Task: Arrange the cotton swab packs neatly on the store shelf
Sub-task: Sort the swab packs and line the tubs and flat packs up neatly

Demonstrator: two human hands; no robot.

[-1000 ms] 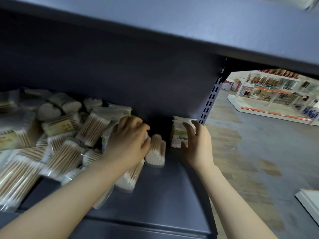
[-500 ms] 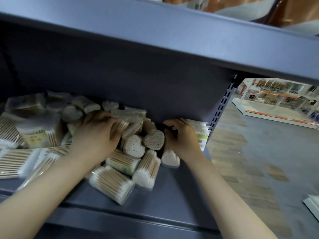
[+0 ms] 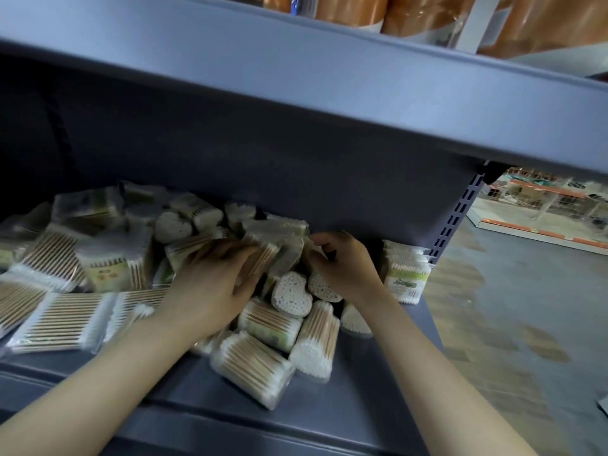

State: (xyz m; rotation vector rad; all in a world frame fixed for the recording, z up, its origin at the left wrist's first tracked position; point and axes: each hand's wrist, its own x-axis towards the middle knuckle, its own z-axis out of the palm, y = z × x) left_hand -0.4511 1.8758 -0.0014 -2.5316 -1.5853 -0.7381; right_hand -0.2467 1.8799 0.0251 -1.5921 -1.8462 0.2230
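Several cotton swab packs lie in a loose heap (image 3: 98,258) on the dark grey shelf (image 3: 362,399): flat bags at the left, heart-shaped packs (image 3: 291,296) and rounded packs (image 3: 251,368) in the middle. A few flat packs (image 3: 406,274) stand upright in a neat row at the shelf's right end. My left hand (image 3: 214,284), blurred, rests with fingers spread on the packs in the middle of the heap. My right hand (image 3: 345,268) is just right of it, fingers curled round a pack behind the heart-shaped ones; that pack is mostly hidden.
The shelf above (image 3: 296,77) hangs low over the heap and carries orange-wrapped goods (image 3: 427,11). A slotted upright (image 3: 457,218) ends the shelf at the right. Beyond it lies the grey store floor (image 3: 526,307), with other shelving far off.
My right hand left the upright row and moved left into the heap, fingers curling. My left hand slid back over the middle packs. The view tilted upward.
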